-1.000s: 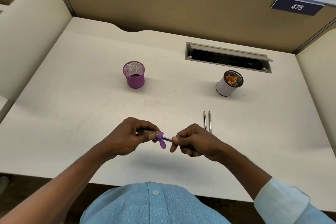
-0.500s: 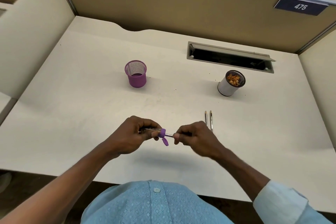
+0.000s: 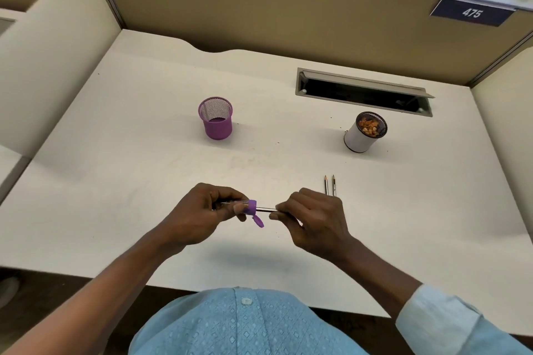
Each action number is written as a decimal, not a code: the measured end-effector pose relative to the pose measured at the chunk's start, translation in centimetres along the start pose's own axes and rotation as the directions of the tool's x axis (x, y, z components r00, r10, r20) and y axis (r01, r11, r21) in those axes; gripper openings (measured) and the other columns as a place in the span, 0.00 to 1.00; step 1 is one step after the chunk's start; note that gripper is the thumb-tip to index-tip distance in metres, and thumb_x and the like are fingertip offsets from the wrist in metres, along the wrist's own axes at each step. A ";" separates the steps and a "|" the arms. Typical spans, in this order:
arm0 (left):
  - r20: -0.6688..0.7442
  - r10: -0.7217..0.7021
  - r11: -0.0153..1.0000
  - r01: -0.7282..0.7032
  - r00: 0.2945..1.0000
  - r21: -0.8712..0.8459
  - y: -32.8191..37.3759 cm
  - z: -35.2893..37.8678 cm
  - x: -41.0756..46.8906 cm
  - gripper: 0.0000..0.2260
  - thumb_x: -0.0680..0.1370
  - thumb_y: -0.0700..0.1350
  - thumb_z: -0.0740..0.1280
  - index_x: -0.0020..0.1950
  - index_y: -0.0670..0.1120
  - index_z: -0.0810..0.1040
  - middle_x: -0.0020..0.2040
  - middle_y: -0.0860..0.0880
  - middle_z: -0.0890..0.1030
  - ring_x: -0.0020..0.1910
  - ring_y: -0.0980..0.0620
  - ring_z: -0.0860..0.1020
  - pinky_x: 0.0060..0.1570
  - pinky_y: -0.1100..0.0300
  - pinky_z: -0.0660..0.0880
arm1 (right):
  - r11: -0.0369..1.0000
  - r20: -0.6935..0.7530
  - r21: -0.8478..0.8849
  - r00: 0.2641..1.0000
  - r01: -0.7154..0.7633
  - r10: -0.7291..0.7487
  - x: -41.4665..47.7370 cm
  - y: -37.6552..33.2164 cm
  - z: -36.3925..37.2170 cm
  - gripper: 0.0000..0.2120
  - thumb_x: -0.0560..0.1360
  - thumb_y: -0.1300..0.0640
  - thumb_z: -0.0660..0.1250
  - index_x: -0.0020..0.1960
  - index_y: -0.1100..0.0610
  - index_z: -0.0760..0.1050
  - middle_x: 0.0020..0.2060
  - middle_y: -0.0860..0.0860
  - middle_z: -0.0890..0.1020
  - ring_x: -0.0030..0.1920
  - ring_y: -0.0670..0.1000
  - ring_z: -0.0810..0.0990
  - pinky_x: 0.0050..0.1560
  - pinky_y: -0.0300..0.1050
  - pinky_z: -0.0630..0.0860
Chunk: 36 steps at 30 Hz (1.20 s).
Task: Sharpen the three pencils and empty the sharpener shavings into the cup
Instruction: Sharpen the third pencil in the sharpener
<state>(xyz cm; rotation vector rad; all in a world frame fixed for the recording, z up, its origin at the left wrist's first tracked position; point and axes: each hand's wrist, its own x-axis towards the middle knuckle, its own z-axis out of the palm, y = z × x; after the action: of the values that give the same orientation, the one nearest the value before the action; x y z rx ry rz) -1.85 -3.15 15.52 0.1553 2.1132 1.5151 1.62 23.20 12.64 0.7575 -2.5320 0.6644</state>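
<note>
My left hand (image 3: 202,215) grips a purple sharpener (image 3: 251,207) with a clear shavings tube; its small purple cap hangs open below. My right hand (image 3: 313,217) pinches a pencil (image 3: 266,209) whose tip sits inside the sharpener. Both hands hover just above the desk's front middle. Two other pencils (image 3: 330,185) lie side by side on the desk beyond my right hand, points away from me. A white cup (image 3: 360,138) holding orange-brown shavings stands at the right rear. A purple mesh cup (image 3: 216,119) stands at the left rear.
The white desk (image 3: 115,181) is walled by beige partitions behind and on both sides. A recessed cable slot (image 3: 363,92) with a raised flap lies at the back right. Small specks of debris dot the desk near the cups.
My right hand has turned on the pencil, wrist rolling over. The sharpener stays in my left hand. The camera view has shifted slightly.
</note>
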 end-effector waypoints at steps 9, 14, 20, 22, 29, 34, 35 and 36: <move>0.056 0.108 0.982 -0.116 0.992 0.149 -0.5 0.4 -1.0 0.07 0.82 0.42 0.73 0.57 0.51 0.88 0.45 0.52 0.90 0.50 0.53 0.87 0.52 0.67 0.80 | 0.343 0.781 0.387 0.502 -0.856 0.372 2.3 0.4 -2.2 0.12 0.81 0.55 0.73 0.44 0.61 0.87 0.26 0.56 0.76 0.28 0.54 0.67 0.29 0.40 0.62; 0.030 0.051 0.994 -0.053 0.998 0.090 -0.2 0.7 -0.7 0.05 0.82 0.44 0.73 0.55 0.51 0.89 0.44 0.52 0.90 0.45 0.60 0.84 0.48 0.72 0.76 | 0.614 0.625 0.394 0.689 -0.684 0.367 1.9 0.0 -2.9 0.08 0.75 0.53 0.80 0.46 0.57 0.85 0.28 0.49 0.82 0.26 0.45 0.73 0.30 0.36 0.69; 0.006 0.044 0.999 -0.044 0.999 0.000 0.5 1.2 -0.8 0.07 0.83 0.41 0.71 0.57 0.43 0.88 0.42 0.46 0.88 0.27 0.66 0.75 0.33 0.75 0.71 | 0.999 0.098 0.044 0.995 -0.029 0.025 -0.5 0.0 -1.7 0.07 0.79 0.51 0.75 0.45 0.53 0.84 0.33 0.45 0.81 0.31 0.47 0.75 0.30 0.41 0.66; 0.006 0.085 0.995 -0.085 0.996 0.054 0.6 1.0 -0.9 0.06 0.83 0.43 0.72 0.56 0.47 0.89 0.43 0.50 0.89 0.37 0.62 0.81 0.42 0.72 0.76 | 0.992 0.137 0.075 0.986 -0.106 0.096 -0.4 -0.4 -1.6 0.08 0.80 0.50 0.73 0.45 0.53 0.85 0.30 0.45 0.80 0.28 0.47 0.72 0.29 0.43 0.66; 0.049 0.188 0.970 -0.194 0.981 0.150 -0.8 1.5 -1.6 0.10 0.81 0.37 0.74 0.60 0.48 0.88 0.50 0.55 0.90 0.54 0.52 0.87 0.56 0.58 0.83 | 0.279 0.856 0.339 0.417 -0.899 0.305 2.1 0.0 -3.7 0.13 0.82 0.57 0.71 0.45 0.65 0.86 0.28 0.54 0.71 0.29 0.50 0.64 0.30 0.40 0.59; 0.030 0.187 0.967 -0.190 0.982 0.172 -1.0 1.4 -1.2 0.10 0.81 0.37 0.74 0.59 0.49 0.88 0.50 0.57 0.90 0.53 0.54 0.87 0.52 0.64 0.81 | 0.472 0.766 0.383 0.558 -0.794 0.318 1.1 -0.4 -3.4 0.08 0.80 0.52 0.74 0.52 0.56 0.86 0.30 0.51 0.83 0.28 0.53 0.73 0.31 0.43 0.70; 0.030 0.174 0.970 -0.177 0.984 0.169 -1.0 1.5 -1.1 0.10 0.81 0.38 0.74 0.59 0.49 0.88 0.49 0.56 0.90 0.52 0.54 0.87 0.52 0.66 0.80 | 0.580 0.697 0.373 0.631 -0.724 0.339 0.8 -0.5 -3.2 0.10 0.76 0.49 0.77 0.52 0.54 0.85 0.32 0.49 0.85 0.30 0.53 0.76 0.34 0.46 0.73; 0.030 0.164 0.973 -0.166 0.986 0.160 -1.0 1.4 -1.1 0.09 0.81 0.39 0.74 0.58 0.50 0.88 0.48 0.55 0.90 0.52 0.54 0.87 0.52 0.67 0.80 | 0.673 0.613 0.360 0.708 -0.646 0.351 0.5 -0.5 -2.9 0.14 0.72 0.46 0.80 0.52 0.52 0.85 0.33 0.47 0.84 0.32 0.52 0.78 0.37 0.48 0.75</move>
<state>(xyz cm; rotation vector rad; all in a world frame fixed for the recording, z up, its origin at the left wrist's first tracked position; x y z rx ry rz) -0.05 -2.70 14.65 0.4100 2.2568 1.4258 2.26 24.28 15.37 0.3667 -3.1036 1.6611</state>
